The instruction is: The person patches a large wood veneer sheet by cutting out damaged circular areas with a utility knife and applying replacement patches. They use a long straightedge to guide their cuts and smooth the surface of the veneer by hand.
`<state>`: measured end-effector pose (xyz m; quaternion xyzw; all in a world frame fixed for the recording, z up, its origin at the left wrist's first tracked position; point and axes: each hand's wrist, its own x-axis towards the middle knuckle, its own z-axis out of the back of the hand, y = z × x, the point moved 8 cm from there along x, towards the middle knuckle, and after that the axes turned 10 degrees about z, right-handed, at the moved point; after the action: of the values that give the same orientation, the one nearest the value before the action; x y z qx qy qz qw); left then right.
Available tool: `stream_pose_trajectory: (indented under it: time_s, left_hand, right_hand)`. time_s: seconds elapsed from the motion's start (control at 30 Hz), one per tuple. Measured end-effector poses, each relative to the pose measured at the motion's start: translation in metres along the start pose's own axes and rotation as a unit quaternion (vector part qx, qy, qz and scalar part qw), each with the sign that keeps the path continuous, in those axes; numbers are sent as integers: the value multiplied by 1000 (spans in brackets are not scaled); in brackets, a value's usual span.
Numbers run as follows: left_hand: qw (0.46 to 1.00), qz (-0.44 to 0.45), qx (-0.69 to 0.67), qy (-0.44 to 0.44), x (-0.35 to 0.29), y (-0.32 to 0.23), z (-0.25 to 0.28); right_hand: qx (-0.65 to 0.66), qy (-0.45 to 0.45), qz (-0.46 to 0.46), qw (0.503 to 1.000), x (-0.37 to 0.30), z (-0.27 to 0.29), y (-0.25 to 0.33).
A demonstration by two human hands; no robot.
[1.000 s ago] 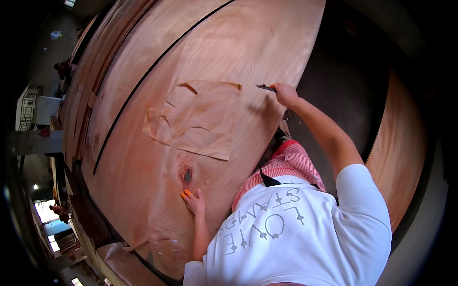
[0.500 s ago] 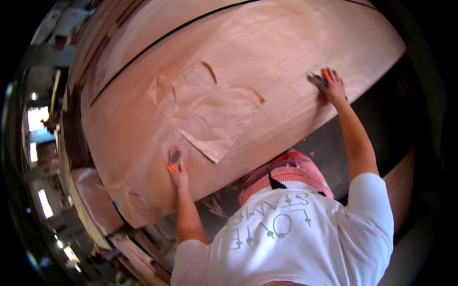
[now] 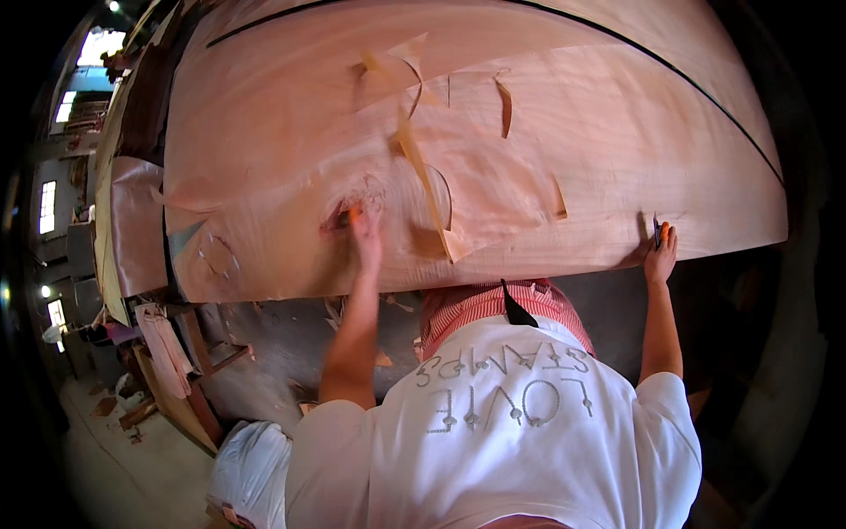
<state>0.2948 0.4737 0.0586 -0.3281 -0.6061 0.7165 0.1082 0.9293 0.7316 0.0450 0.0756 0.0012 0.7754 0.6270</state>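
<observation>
Right hand [image 3: 661,259] grips what seems a knife [image 3: 656,233] over pinkish, faintly grained veneer [image 3: 608,159] with curled flaps [image 3: 507,110]

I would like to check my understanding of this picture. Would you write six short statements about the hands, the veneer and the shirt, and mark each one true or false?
1. The right hand holds a knife. True.
2. The left hand is at the dark hole in the wood veneer. True.
3. Only the right hand wears an orange finger cover. False: orange also shows on the left hand.
4. A black strip crosses the veneer farther away than both hands. True.
5. All of the veneer lies flat. False: several curled flaps stick up between the hands.
6. The shirt has red stripes. False: it is white with grey decoration.
</observation>
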Motion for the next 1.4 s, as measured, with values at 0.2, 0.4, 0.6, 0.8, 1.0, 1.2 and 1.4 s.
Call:
stream_pose_trajectory:
  time_s: [0.2, 0.4, 0.6, 0.8, 1.0, 1.2, 1.4]
  left_hand:
    - [892, -74, 446, -14, -33, -12, -130]
    - [931, -35, 358, 55, -32, -24, -105]
    - [920, 81, 367, 114, -13, -57, 3]
    - [831, 36, 542, 119, 23, -123, 95]
    - [702, -127, 700, 19, 81, -165, 143]
    - [703, -242, 669, 32, 49, -144, 103]
    - [668, -251, 683, 154, -58, -48, 84]
  right_hand:
    - [22, 22, -11, 999, 5, -5, -5]
    - [64, 15, -10, 998, 7, -19, -20]
    - [144, -14, -54, 988, 6, -8, -10]
    - [222, -23, 69, 972, 9, 36, 78]
    - [247, -10, 213, 945, -16, 67, 227]
    - [209, 64, 245, 945, -68, 57, 338]
    - [183, 76, 200, 959, -102, 45, 379]
